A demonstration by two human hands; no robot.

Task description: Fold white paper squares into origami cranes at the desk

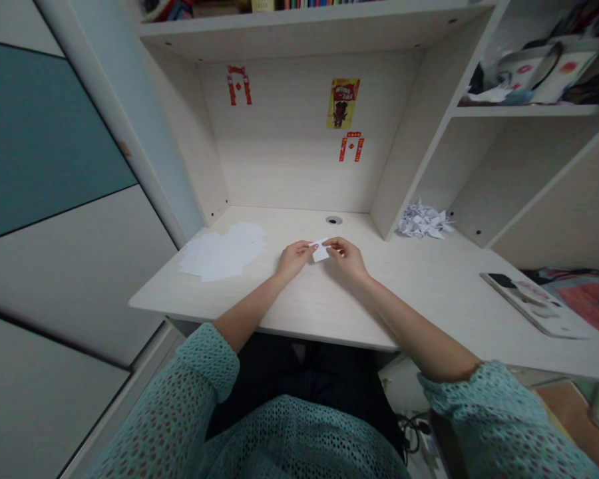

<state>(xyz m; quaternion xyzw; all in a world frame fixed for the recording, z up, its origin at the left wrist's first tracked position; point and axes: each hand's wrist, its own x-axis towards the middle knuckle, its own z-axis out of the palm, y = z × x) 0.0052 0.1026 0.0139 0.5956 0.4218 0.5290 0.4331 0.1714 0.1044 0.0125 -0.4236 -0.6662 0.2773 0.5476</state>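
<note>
A small folded piece of white paper [321, 250] is held just above the pale wooden desk [329, 299], near its middle. My left hand [294, 257] pinches its left edge with closed fingers. My right hand [347, 256] pinches its right edge the same way. Both forearms reach in from the near edge, in teal knitted sleeves.
A loose spread of white paper sheets [224, 253] lies at the desk's left. A heap of small folded white paper figures [423, 221] sits in the right alcove. A flat booklet or tablet [532, 303] lies at far right. A cable hole [334, 220] is behind my hands.
</note>
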